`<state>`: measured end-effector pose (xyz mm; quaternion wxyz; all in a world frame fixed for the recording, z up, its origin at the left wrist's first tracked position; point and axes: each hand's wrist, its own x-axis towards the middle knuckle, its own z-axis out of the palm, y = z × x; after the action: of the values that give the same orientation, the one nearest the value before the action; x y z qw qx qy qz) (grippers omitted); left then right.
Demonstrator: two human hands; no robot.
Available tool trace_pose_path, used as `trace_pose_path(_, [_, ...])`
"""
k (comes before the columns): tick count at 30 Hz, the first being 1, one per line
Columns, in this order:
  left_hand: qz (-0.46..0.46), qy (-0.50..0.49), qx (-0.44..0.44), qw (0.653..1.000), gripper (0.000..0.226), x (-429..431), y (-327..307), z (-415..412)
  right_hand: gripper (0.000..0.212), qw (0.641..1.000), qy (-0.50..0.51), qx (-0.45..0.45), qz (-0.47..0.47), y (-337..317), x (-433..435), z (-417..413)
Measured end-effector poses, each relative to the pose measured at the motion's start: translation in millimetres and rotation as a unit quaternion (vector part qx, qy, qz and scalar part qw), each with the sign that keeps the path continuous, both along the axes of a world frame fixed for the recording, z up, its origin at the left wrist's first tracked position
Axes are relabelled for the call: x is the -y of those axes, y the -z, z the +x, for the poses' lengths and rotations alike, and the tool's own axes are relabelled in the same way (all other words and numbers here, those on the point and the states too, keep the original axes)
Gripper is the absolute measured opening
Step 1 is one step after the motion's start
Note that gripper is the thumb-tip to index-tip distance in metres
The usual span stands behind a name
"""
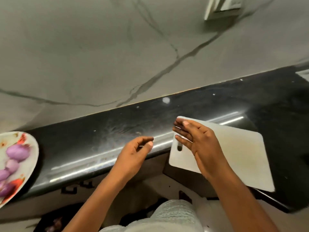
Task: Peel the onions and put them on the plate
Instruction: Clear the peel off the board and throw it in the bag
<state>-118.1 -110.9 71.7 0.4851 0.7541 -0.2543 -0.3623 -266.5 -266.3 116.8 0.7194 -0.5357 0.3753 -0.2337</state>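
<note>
Hovering above the near edge of the black tabletop (100,131), both hands are free of any onion. The left hand (133,154) has its fingers (147,139) loosely curled with the thumb tip close to the forefinger. Whether they pinch a thin scrap of skin or nothing at all, I cannot tell; the pale line in the gap may only be glare from the tabletop edge. The right hand (200,141) is held flat, with its fingers (182,131) straight and close together over the handle end of the white cutting board (234,151), just above the slot (179,147). Contact with the board is not clear.

The onions (17,152) lie peeled, purple and glossy, in a cluster on the patterned plate (31,164) at the far left, well apart from both hands. The plate probably sits off to the side so the finished pieces stay clear of the working area. The board's visible surface is bare and it overhangs the tabletop edge towards the person, likely for easy reach. With no unpeeled onion in view, the task looks close to finished.
</note>
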Motion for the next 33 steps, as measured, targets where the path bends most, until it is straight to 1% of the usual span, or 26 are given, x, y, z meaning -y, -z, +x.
trace_pose_path(2, [0.047,0.044,0.014,0.998,0.027,18,13,-14,0.027,0.998,0.039,-0.044,-0.034,14,23,-25])
trace_pose_path(3, [0.070,0.069,0.026,0.995,0.032,25,19,-22,0.025,0.993,0.057,-0.074,-0.066,23,34,-37])
trace_pose_path(4, [0.088,0.099,0.037,0.990,0.037,33,27,-31,0.025,0.985,0.073,-0.111,-0.108,34,47,-53])
trace_pose_path(6, [0.114,0.142,0.043,0.982,0.041,44,41,-41,0.031,0.963,0.088,-0.187,-0.176,58,65,-78])
trace_pose_path(9, [0.145,0.142,0.053,0.978,0.043,61,57,-51,0.038,0.927,0.113,-0.291,-0.209,85,86,-117])
trace_pose_path(11, [0.139,0.101,0.039,0.984,0.040,67,67,-53,0.042,0.911,0.113,-0.336,-0.211,100,91,-136])
trace_pose_path(15, [0.086,0.000,-0.086,0.993,0.032,76,84,-57,0.043,0.899,0.110,-0.364,-0.216,126,93,-155])
trace_pose_path(18, [0.048,-0.041,-0.138,0.988,0.032,77,91,-60,0.046,0.887,0.093,-0.379,-0.247,139,90,-159])
trace_pose_path(20, [0.037,-0.052,-0.180,0.982,0.034,77,94,-61,0.048,0.876,0.083,-0.395,-0.263,141,91,-163])
trace_pose_path(23, [0.002,-0.067,-0.253,0.965,0.030,71,85,-66,0.053,0.853,0.069,-0.429,-0.288,136,96,-172])
trace_pose_path(27, [-0.051,-0.067,-0.306,0.948,0.030,52,68,-55,0.058,0.820,0.075,-0.477,-0.307,121,101,-176])
trace_pose_path(30, [-0.086,-0.084,-0.322,0.939,0.033,28,61,-38,0.059,0.816,0.078,-0.481,-0.313,107,100,-168])
trace_pose_path(31, [-0.095,-0.099,-0.329,0.934,0.033,18,61,-33,0.059,0.820,0.081,-0.474,-0.312,103,99,-164])
trace_pose_path(33, [-0.116,-0.129,-0.340,0.924,0.034,-5,60,-20,0.060,0.839,0.086,-0.443,-0.305,95,95,-148])
